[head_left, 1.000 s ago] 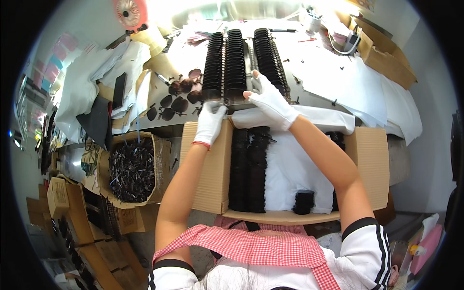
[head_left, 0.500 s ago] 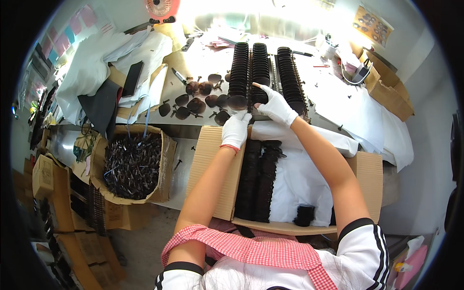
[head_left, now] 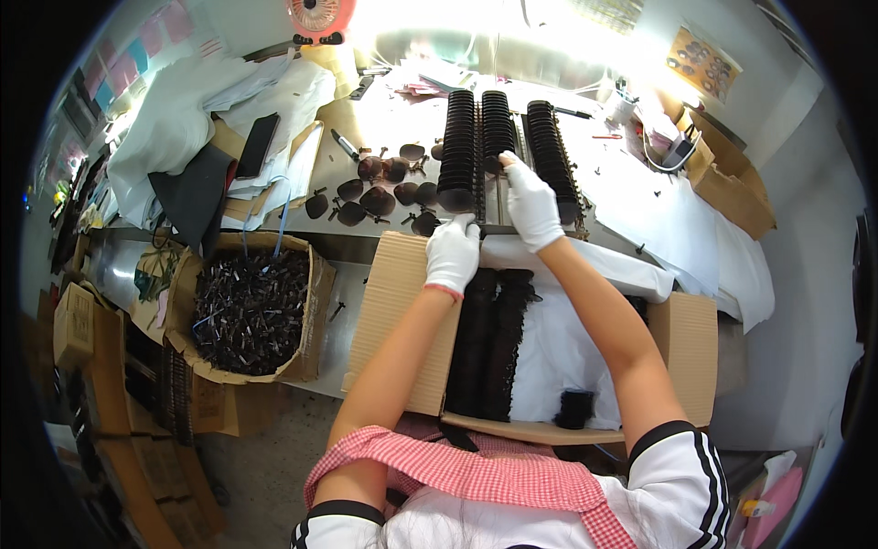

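Dark tinted lenses stand packed on edge in three long rows on the bench: a left row point(head_left: 460, 146), a shorter middle row point(head_left: 497, 123) and a right row point(head_left: 551, 157). At the near end of the middle row is my right hand point(head_left: 533, 206), white-gloved, its bare fingertips drawn together against the last lenses. What lies between those fingertips is hidden. A bare strip of metal rail point(head_left: 494, 203) shows below that row. My left hand point(head_left: 453, 256), gloved too, has its fingers closed just below the left row's near end. Anything inside it is out of sight.
Loose tinted lenses point(head_left: 377, 199) lie left of the rows. Before me an open carton point(head_left: 398, 325) holds black stacks point(head_left: 498, 348) and white paper point(head_left: 562, 348). A box of small dark pieces point(head_left: 251, 311) stands left. A phone point(head_left: 258, 146) rests on papers.
My right hand has moved forward to the middle row, its thumb and finger closer together. That row's near end now sits farther away, exposing rail. My left hand has shifted slightly.
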Motion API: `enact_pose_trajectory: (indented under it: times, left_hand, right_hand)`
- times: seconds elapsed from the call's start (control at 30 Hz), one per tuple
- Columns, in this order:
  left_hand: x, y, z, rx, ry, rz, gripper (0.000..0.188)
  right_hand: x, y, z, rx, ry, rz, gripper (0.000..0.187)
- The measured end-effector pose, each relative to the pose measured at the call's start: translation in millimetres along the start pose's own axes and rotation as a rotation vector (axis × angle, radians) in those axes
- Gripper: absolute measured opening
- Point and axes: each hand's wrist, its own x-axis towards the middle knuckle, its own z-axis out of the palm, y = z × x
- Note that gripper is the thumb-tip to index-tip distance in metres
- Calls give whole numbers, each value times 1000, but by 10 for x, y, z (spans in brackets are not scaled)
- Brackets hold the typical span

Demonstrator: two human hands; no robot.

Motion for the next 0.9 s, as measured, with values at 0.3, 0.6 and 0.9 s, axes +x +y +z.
enact_pose_trajectory:
  times: [0.3,0.6,0.9]
  left_hand:
    - [-195,630,-194,-1888,-241,-757,27]
    - [26,515,378,-1014,-200,-403,12]
    - [113,449,529,-289,-184,-140,26]
  right_hand:
    - [-110,-469,-760,516,-598,92,57]
    - [459,604,226,710,-377,800,79]
    - [387,558,459,662,-531,494,63]
